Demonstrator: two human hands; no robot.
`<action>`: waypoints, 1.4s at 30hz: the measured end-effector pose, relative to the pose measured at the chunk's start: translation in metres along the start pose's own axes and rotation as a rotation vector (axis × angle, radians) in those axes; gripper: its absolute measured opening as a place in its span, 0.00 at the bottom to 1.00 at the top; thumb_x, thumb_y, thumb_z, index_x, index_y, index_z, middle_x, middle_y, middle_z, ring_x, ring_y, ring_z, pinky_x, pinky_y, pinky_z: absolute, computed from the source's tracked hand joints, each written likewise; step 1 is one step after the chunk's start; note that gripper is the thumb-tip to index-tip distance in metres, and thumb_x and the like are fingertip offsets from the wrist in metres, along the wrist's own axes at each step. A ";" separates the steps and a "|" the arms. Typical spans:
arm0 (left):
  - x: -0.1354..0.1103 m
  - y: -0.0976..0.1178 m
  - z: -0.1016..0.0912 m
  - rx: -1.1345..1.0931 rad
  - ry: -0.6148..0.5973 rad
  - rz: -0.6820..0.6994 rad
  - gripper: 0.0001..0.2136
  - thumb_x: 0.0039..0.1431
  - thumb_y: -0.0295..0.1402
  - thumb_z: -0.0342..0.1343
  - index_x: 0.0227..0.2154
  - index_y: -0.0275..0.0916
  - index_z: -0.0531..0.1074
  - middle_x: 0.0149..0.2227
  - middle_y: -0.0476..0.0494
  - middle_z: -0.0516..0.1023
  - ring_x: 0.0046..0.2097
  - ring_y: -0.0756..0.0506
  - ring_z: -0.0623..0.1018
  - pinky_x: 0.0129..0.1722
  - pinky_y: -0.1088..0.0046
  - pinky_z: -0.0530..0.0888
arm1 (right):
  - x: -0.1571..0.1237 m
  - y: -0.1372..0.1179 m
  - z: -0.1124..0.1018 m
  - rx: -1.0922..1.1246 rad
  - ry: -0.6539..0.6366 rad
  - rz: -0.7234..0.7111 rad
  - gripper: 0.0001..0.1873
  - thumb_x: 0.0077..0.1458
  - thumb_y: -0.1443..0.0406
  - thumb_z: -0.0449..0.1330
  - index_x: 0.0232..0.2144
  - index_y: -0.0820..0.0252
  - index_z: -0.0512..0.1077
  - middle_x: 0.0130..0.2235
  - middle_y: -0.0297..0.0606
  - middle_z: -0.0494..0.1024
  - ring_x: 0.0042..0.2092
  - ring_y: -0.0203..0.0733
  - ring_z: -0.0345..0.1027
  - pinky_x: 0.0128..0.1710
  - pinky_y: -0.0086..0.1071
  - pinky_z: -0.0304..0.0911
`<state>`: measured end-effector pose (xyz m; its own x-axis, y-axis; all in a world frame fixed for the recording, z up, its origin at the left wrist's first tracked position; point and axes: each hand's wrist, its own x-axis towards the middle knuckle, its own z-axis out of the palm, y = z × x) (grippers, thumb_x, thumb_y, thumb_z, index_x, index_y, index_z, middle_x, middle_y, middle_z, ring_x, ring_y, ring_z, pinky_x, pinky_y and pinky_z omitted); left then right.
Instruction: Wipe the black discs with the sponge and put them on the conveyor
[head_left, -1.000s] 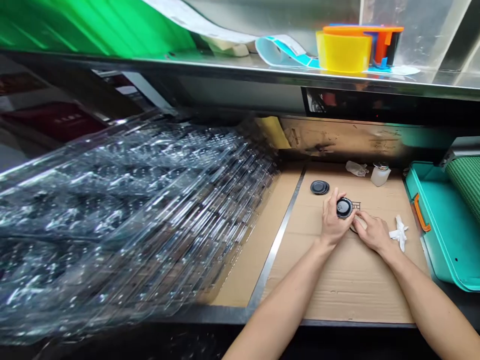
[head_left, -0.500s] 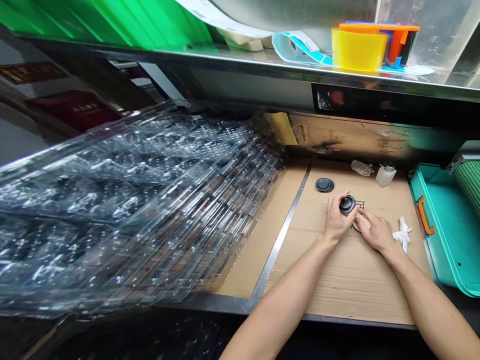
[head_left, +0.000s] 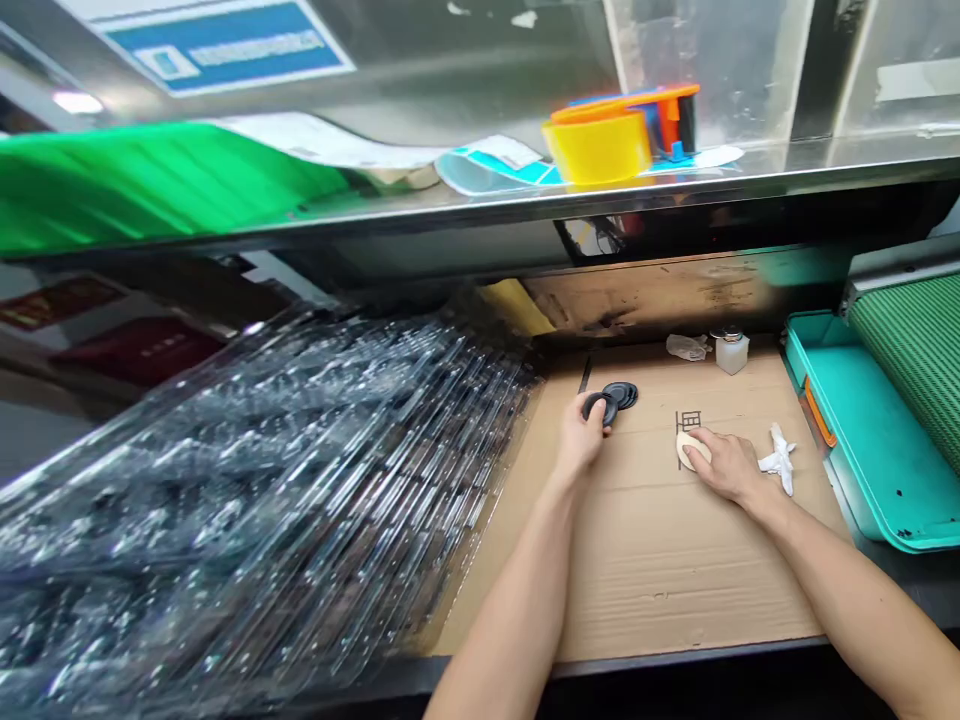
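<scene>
My left hand (head_left: pixel 579 436) is closed on a small round black disc (head_left: pixel 601 408), held just beside a short stack of like black discs (head_left: pixel 624 394) on the cardboard sheet (head_left: pixel 660 560). My right hand (head_left: pixel 724 462) rests on the cardboard to the right, its fingers curled over a pale round pad (head_left: pixel 686 451) that lies beside a printed mark. The two hands are well apart.
A big stack of clear plastic trays (head_left: pixel 247 480) fills the left side. A teal bin (head_left: pixel 870 440) and a green ribbed belt (head_left: pixel 919 345) stand at the right. A small white bottle (head_left: pixel 731 350) and a crumpled white scrap (head_left: pixel 778 458) lie on the cardboard. Tape rolls (head_left: pixel 600 145) sit on the steel shelf.
My left hand has carried the black disc leftward, away from my right hand, to the stack of discs. My right hand stays on the pale pad. The camera has tilted up.
</scene>
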<state>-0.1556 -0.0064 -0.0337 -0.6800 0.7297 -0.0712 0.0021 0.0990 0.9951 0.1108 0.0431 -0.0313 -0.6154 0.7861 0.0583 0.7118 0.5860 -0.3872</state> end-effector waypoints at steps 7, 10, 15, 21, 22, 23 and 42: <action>0.054 0.040 -0.018 0.489 -0.422 0.106 0.23 0.52 0.38 0.66 0.51 0.37 0.77 0.34 0.43 0.79 0.21 0.51 0.69 0.21 0.75 0.65 | -0.002 -0.002 -0.002 0.064 -0.035 -0.013 0.19 0.69 0.53 0.50 0.56 0.48 0.70 0.47 0.38 0.83 0.46 0.47 0.77 0.42 0.35 0.61; 0.069 0.052 -0.013 0.550 -0.470 0.061 0.22 0.47 0.37 0.68 0.47 0.36 0.79 0.27 0.46 0.78 0.22 0.50 0.69 0.22 0.75 0.64 | -0.003 -0.002 -0.003 0.049 -0.048 -0.013 0.19 0.69 0.52 0.50 0.55 0.49 0.71 0.44 0.39 0.83 0.44 0.48 0.77 0.42 0.36 0.61; 0.081 0.055 -0.006 0.589 -0.451 0.000 0.20 0.47 0.33 0.68 0.45 0.35 0.80 0.27 0.46 0.79 0.21 0.50 0.67 0.22 0.75 0.62 | -0.003 -0.003 -0.006 0.040 -0.048 -0.025 0.18 0.69 0.52 0.49 0.51 0.51 0.72 0.42 0.40 0.83 0.44 0.48 0.77 0.41 0.35 0.61; 0.057 0.060 -0.008 0.251 -0.315 0.013 0.17 0.53 0.34 0.64 0.46 0.36 0.76 0.29 0.45 0.79 0.23 0.51 0.71 0.21 0.78 0.65 | -0.003 -0.001 0.000 0.044 -0.022 -0.033 0.18 0.68 0.52 0.51 0.52 0.51 0.72 0.41 0.39 0.83 0.42 0.49 0.77 0.39 0.36 0.61; 0.045 0.060 -0.005 0.083 -0.302 -0.020 0.15 0.55 0.34 0.63 0.44 0.37 0.75 0.33 0.43 0.81 0.24 0.52 0.72 0.21 0.79 0.66 | -0.004 -0.001 0.002 0.056 -0.017 -0.041 0.18 0.68 0.52 0.51 0.52 0.51 0.72 0.41 0.39 0.83 0.42 0.48 0.76 0.40 0.36 0.62; 0.032 0.059 -0.001 -0.088 -0.308 -0.069 0.12 0.56 0.34 0.62 0.42 0.37 0.74 0.38 0.40 0.82 0.25 0.53 0.72 0.20 0.80 0.66 | -0.004 -0.001 0.002 0.068 -0.010 -0.057 0.18 0.68 0.52 0.51 0.51 0.50 0.73 0.42 0.38 0.82 0.44 0.47 0.76 0.40 0.35 0.62; -0.066 0.023 0.079 -1.068 -0.476 -0.753 0.23 0.71 0.44 0.37 0.38 0.32 0.71 0.32 0.36 0.73 0.27 0.49 0.69 0.17 0.80 0.67 | 0.005 0.040 -0.069 -0.120 -0.096 0.084 0.12 0.63 0.64 0.54 0.40 0.58 0.78 0.40 0.44 0.83 0.43 0.47 0.77 0.41 0.34 0.63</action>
<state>-0.0525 0.0011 -0.0120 0.0450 0.9114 -0.4091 -0.9509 0.1646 0.2620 0.1599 0.0841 0.0166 -0.5776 0.8141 -0.0599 0.7938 0.5431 -0.2737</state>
